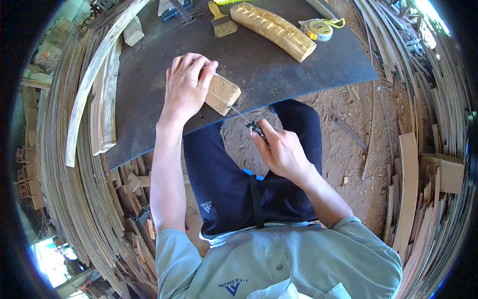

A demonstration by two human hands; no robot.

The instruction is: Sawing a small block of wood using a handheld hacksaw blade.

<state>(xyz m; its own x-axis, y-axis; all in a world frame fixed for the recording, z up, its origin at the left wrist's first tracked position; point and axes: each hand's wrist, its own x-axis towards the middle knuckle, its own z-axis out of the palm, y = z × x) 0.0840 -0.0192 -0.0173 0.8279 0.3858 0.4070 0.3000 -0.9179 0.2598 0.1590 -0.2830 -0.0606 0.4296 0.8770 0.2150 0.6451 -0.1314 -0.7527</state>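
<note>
A small pale wooden block lies on the dark tabletop near its front edge. My left hand is closed around the block's left end, holding it down. A thin wire runs from under my left fingers across the block and off its near corner. Its other end meets a small dark tool, which looks like pliers, just past the table edge. My right hand is closed around this tool above the gap between my knees. Most of the tool's handle is hidden in my palm.
Farther back on the table lie a brush, a curved notched piece of wood and a tape measure. Long timber pieces stand along the left. Stacked strips line the right, above a dirt floor.
</note>
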